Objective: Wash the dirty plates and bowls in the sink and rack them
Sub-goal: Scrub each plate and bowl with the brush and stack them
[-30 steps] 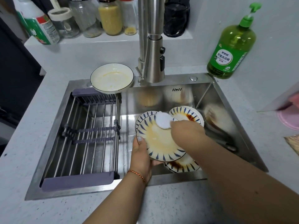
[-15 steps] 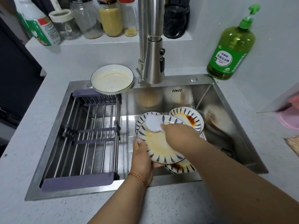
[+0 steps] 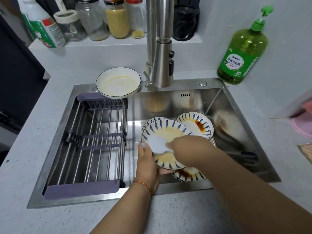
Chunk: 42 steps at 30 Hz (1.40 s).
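Speckled grey counter (image 3: 168, 217) — steel sink (image 3: 194, 105)

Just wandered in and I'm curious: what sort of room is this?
Most likely a home kitchen: a steel sink with a tall faucet, a green dish soap bottle on the counter, and food jars on the ledge behind.

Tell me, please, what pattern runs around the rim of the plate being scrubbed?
Dark blue leaf-like dashes on white ring the round ceramic plate, seen in the head view.

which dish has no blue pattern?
The white bowl on the sink's back rim, above the rack: plain white with a thin dark rim; the others carry blue dashes.
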### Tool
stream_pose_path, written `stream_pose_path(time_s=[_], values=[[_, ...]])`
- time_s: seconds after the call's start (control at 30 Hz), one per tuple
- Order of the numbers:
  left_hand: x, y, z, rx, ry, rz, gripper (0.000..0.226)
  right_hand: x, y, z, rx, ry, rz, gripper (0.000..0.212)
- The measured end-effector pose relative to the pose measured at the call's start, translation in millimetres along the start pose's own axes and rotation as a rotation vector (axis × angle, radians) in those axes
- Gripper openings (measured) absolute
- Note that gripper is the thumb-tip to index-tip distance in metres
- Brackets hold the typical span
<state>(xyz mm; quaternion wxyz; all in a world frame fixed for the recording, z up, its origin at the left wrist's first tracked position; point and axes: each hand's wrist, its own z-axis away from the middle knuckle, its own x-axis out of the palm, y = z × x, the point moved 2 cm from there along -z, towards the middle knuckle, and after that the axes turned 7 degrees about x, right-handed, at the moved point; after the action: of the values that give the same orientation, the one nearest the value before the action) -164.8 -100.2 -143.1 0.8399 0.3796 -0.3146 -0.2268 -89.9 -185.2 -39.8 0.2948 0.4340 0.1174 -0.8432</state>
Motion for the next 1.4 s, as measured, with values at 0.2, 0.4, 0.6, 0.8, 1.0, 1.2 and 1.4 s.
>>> stream_pose_path(time_s=[0.2, 0.4, 0.6, 0.8, 1.0, 1.2, 1.4], values=[[-3.9, 14.2, -11.5, 0.14, 0.018, -0.192, 0.029, -13.2, 29.1, -10.7, 0.27, 0.011, -0.009, 0.055], [-1.0, 44.4, -18.3, 0.215, 0.03, -0.201, 0.027, -2.7, 21.8, 21.8, -0.069, -0.115, 0.035, 0.05], [10.3, 45.1, -13.9, 0.286, -0.066, -0.293, 0.03, -22.8, 8.0, -6.6, 0.105, 0.151, -0.135, 0.063], [2.5, 55.5, -23.2, 0.331, 0.017, -0.304, 0.029, -21.2, 43.5, -18.9, 0.275, -0.051, -0.016, 0.046], [2.4, 59.8, -22.6, 0.352, -0.002, -0.293, 0.031, -6.8, 12.8, 12.6, -0.094, -0.112, -0.03, 0.046], [8.5, 47.3, -17.2, 0.294, -0.043, -0.262, 0.031, -22.9, 9.5, -14.0, 0.059, 0.084, -0.255, 0.064], [1.7, 56.2, -22.1, 0.265, 0.079, -0.265, 0.029, -12.2, 50.1, -24.5, 0.263, 0.132, -0.236, 0.052]])
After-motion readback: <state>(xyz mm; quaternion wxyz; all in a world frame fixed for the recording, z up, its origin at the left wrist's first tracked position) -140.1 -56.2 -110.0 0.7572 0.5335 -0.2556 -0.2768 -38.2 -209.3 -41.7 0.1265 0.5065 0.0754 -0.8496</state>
